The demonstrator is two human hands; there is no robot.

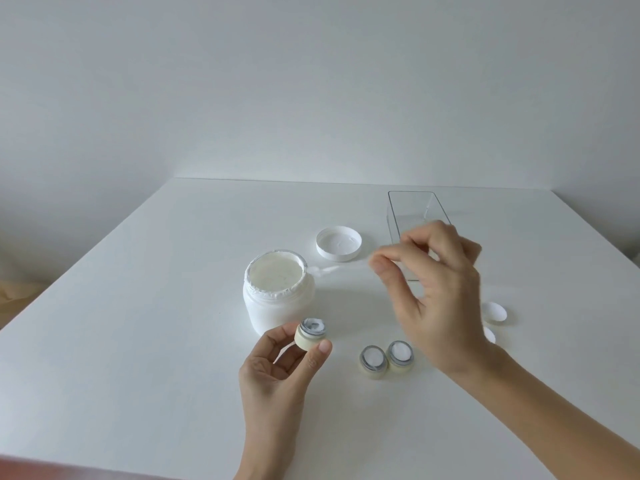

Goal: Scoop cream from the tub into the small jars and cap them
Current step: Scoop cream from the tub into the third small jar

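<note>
An open white tub [277, 299] full of cream stands mid-table. My left hand [280, 368] holds a small cream-coloured jar [310, 336] just in front of the tub, its mouth partly filled with cream. My right hand [433, 289] pinches a thin clear spatula [339, 268], blurred, whose creamy tip hovers just right of the tub's rim. Two more small jars [373, 362] [400, 355], filled with cream and uncapped, stand side by side on the table under my right wrist.
The tub's white lid [338, 243] lies upside down behind the tub. A clear plastic box [412, 216] stands at the back right, partly behind my right hand. Two small white caps [495, 312] [490, 335] lie to the right of my wrist.
</note>
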